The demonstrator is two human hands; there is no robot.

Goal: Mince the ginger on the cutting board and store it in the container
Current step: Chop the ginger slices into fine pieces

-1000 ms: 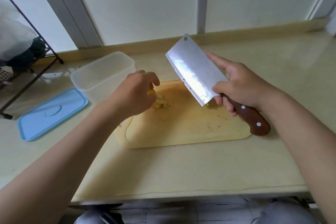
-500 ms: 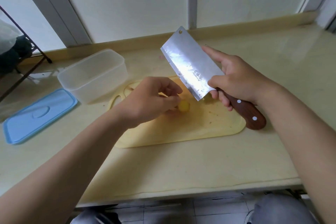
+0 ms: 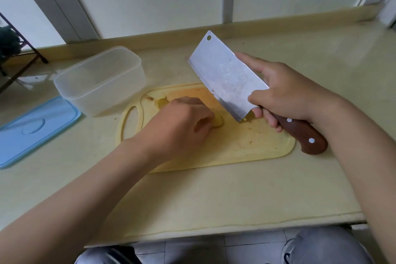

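yellow plastic cutting board (image 3: pixel 235 152), head view: pinning a ginger chunk (image 3: pixel 218 122) at its middle with curled left hand (image 3: pixel 180 126); gripping cleaver (image 3: pixel 225 75), raised over its right half, in right hand (image 3: pixel 285 94). likely early: mincing unfinished, container (image 3: pixel 100 79) off its left end unfilled.

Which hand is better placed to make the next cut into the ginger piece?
Right. The right hand grips the cleaver, its blade tilted up beside the ginger piece on the cutting board. The left hand only holds that piece down.
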